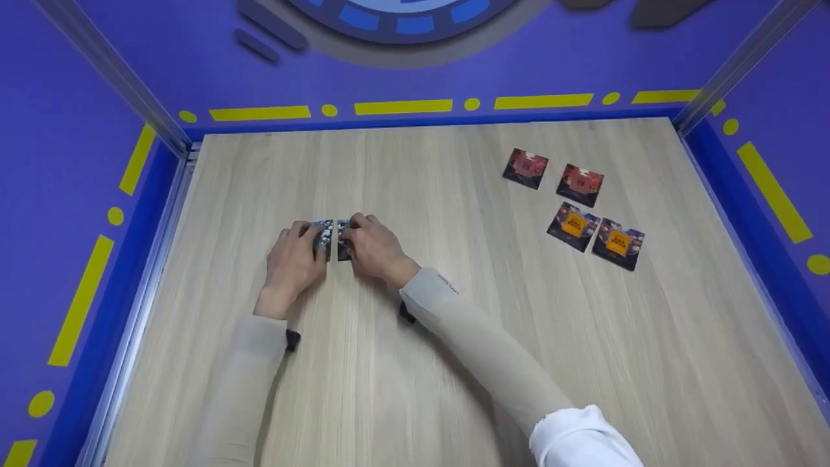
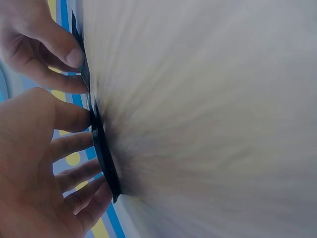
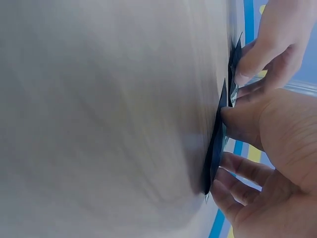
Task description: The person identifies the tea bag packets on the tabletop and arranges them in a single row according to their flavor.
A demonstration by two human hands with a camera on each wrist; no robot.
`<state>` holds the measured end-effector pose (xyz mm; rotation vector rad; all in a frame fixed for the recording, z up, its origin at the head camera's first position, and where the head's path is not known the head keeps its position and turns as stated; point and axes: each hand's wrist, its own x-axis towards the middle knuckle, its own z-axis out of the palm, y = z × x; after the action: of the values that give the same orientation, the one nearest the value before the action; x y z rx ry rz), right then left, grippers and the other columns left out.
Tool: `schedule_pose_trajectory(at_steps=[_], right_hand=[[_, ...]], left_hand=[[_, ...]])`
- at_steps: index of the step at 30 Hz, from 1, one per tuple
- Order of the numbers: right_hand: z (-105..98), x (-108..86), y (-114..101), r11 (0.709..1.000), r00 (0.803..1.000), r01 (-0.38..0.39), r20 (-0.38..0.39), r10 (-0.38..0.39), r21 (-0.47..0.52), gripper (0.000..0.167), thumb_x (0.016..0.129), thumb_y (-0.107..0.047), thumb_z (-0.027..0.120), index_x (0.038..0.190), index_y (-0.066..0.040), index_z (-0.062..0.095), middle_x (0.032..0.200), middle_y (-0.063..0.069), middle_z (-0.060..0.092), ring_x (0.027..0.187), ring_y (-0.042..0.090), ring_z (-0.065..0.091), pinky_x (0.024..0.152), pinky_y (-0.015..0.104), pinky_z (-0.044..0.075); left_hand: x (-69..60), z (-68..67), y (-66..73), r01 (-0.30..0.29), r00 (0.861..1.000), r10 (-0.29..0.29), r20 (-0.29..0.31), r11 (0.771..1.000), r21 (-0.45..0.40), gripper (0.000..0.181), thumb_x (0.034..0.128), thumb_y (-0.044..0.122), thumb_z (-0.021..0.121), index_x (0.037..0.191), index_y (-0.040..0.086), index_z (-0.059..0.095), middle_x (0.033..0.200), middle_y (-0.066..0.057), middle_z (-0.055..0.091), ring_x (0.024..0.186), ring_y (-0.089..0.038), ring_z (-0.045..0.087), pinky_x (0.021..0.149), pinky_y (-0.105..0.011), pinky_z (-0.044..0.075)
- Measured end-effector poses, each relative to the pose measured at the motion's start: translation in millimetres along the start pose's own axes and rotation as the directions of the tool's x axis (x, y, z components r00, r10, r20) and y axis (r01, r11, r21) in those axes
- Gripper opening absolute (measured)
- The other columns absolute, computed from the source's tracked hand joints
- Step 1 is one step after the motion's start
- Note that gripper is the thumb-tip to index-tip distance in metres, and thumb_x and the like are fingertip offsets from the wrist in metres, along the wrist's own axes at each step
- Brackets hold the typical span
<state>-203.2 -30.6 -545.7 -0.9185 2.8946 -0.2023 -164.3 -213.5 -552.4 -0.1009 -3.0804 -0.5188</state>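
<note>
On the table (image 1: pixel 363 402), at left, we see the left hand (image 1: pixel 293 259) grip the left dark packet (image 1: pixel 324 235) and the right hand (image 1: pixel 377 248) the right dark packet (image 1: pixel 342 253), slightly apart. At far right, two orange-labelled packets (image 1: pixel 574 225) and two red packets (image 1: pixel 526 168) lie free; we judge only the dark pair remains unreleased.

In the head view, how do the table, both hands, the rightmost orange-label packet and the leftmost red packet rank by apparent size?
1. Table
2. Left hand and right hand, too alike to rank
3. Rightmost orange-label packet
4. Leftmost red packet
</note>
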Motion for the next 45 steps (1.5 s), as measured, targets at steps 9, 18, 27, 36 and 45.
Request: schedule_pose_trajectory(at_steps=[9, 18, 27, 36, 45], right_hand=[[2.6, 5.8, -7.1, 1.000, 1.000, -0.015, -0.012, 0.015, 0.000, 0.034, 0.108, -0.024, 0.060, 0.139, -0.020, 0.073, 0.143, 0.007, 0.060, 0.125, 0.024, 0.062, 0.108, 0.032, 0.055], [4.2, 4.8, -8.1, 1.000, 0.999, 0.007, -0.033, -0.008, -0.020, 0.032, 0.107, -0.024, 0.061, 0.136, -0.017, 0.074, 0.140, 0.008, 0.062, 0.125, 0.025, 0.063, 0.107, 0.032, 0.055], [3.7, 2.4, -6.4, 1.000, 0.997, 0.029, -0.069, -0.028, 0.003, 0.032, 0.109, -0.025, 0.058, 0.136, -0.018, 0.074, 0.141, 0.010, 0.060, 0.127, 0.026, 0.062, 0.108, 0.035, 0.056], [-5.1, -5.8, 4.3, 0.997, 0.993, 0.061, -0.108, -0.056, 0.045, 0.033, 0.108, -0.026, 0.061, 0.137, -0.018, 0.073, 0.142, 0.011, 0.060, 0.126, 0.028, 0.061, 0.109, 0.037, 0.054], [-24.8, -35.4, 24.9, 0.991, 0.980, 0.100, -0.180, -0.082, 0.094, 0.037, 0.105, -0.025, 0.067, 0.140, -0.012, 0.070, 0.146, 0.013, 0.059, 0.131, 0.031, 0.060, 0.113, 0.039, 0.052]], left_hand=[[-1.2, -0.6, 0.7, -0.005, 1.000, 0.005, -0.001, 1.000, -0.004, 0.046, 0.1065, 0.024, 0.058, 0.147, 0.003, 0.061, 0.150, -0.023, 0.054, 0.129, -0.044, 0.057, 0.106, -0.057, 0.052], [-1.5, 0.1, 2.3, 0.019, 1.000, -0.019, 0.003, 1.000, 0.009, 0.047, 0.1060, 0.025, 0.059, 0.148, 0.004, 0.061, 0.149, -0.024, 0.054, 0.128, -0.044, 0.058, 0.103, -0.057, 0.054], [-1.4, -1.0, 3.3, 0.021, 1.000, -0.021, 0.001, 1.000, 0.013, 0.046, 0.1057, 0.024, 0.060, 0.147, 0.004, 0.061, 0.149, -0.023, 0.054, 0.127, -0.044, 0.058, 0.099, -0.058, 0.055], [-0.3, -1.2, 3.0, 0.019, 1.000, -0.019, 0.005, 1.000, 0.013, 0.046, 0.1058, 0.025, 0.059, 0.148, 0.004, 0.061, 0.149, -0.024, 0.054, 0.128, -0.044, 0.058, 0.101, -0.058, 0.054], [-1.5, -0.9, 3.4, 0.021, 1.000, -0.021, 0.019, 1.000, -0.008, 0.047, 0.1054, 0.024, 0.058, 0.148, 0.005, 0.060, 0.151, -0.024, 0.052, 0.130, -0.045, 0.056, 0.103, -0.059, 0.053]])
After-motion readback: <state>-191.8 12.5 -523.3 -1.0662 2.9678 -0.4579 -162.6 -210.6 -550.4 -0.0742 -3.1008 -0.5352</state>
